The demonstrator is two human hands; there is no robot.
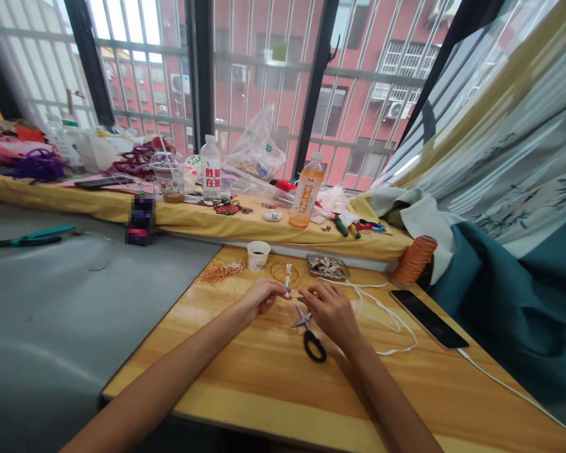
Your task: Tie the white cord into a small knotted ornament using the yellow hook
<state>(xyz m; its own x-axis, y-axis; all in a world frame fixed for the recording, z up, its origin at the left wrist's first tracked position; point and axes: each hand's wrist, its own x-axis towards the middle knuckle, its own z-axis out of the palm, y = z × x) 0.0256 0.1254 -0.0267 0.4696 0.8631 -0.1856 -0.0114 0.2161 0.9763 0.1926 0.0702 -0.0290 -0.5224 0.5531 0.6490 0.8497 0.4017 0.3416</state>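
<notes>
My left hand (pixel 259 296) pinches a small white piece with a blue band (pixel 288 277), held upright above the wooden table (pixel 264 390). My right hand (pixel 330 311) meets it from the right, fingertips touching the same piece or a thread at its base. Black-handled scissors (pixel 310 333) lie on the table just under my right hand. A white cord (pixel 387 311) loops on the table to the right of that hand. What runs between my fingers is too small to make out.
A small paper cup (pixel 258 255), orange thread bundle (pixel 221 272), a tray of small parts (pixel 327 267) and an orange thread spool (pixel 415 259) sit at the table's far edge. A phone (pixel 429 318) with cable lies right. Bottles (pixel 305 192) and clutter crowd the sill.
</notes>
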